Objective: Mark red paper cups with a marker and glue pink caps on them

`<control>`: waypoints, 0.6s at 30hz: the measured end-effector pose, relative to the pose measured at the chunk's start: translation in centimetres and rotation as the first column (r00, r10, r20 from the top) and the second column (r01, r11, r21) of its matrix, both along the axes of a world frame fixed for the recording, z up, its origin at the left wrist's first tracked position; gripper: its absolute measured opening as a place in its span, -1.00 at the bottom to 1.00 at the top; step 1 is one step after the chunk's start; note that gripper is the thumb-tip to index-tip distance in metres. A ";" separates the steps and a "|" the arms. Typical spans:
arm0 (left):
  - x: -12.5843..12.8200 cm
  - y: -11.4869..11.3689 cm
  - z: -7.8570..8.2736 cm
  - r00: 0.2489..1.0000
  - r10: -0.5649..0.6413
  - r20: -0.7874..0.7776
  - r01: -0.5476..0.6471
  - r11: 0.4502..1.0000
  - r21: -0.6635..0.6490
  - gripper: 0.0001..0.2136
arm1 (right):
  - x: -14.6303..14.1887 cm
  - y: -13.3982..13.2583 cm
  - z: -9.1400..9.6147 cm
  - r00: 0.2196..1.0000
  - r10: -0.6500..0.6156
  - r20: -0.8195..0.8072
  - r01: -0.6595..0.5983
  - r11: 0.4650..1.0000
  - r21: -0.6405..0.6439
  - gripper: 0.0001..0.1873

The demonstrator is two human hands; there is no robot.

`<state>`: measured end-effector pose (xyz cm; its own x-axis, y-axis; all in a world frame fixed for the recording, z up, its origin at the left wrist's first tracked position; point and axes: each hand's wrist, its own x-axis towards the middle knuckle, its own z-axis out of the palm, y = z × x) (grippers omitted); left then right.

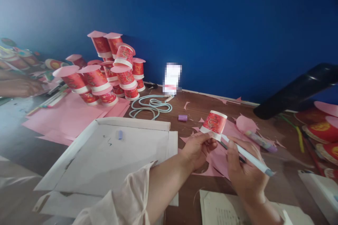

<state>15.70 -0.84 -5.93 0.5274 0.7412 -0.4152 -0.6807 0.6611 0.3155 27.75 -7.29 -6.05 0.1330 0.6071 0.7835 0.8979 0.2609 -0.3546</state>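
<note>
A red paper cup (214, 122) with a gold dragon print and white bands is pinched at its lower edge by my left hand (199, 151). Between the thumb and fingers of my right hand (244, 163) is a white pen (255, 160) with a grey end, its front end close to the cup's lower right edge. A second, dark slim thing shows under the pen; I cannot make out what it is. Pink paper (220, 163) lies beneath both hands, with cut scraps around. A glue stick (261, 141) with a purple end rests right of the cup.
Stacked red cups with pink paper discs (124, 56) stand at the left by the blue wall. Pink sheets (71, 112), an opened white box (111, 161), a coiled cable (153, 105), a purple cap (182, 118) and a black cylinder (295, 91) are around. Another person's hand (23, 86) is far left.
</note>
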 end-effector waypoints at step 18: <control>0.0 0.0 0.0 1.000 -0.002 0.021 0.003 1.000 -0.028 -0.88 | -0.4 0.1 0.5 1.000 -0.005 -0.011 0.005 1.000 0.017 -0.87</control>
<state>15.66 -0.86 -5.95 0.5379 0.7283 -0.4246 -0.6855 0.6710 0.2826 27.33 -7.23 -5.55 0.1445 0.5930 0.7921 0.8954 0.2624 -0.3597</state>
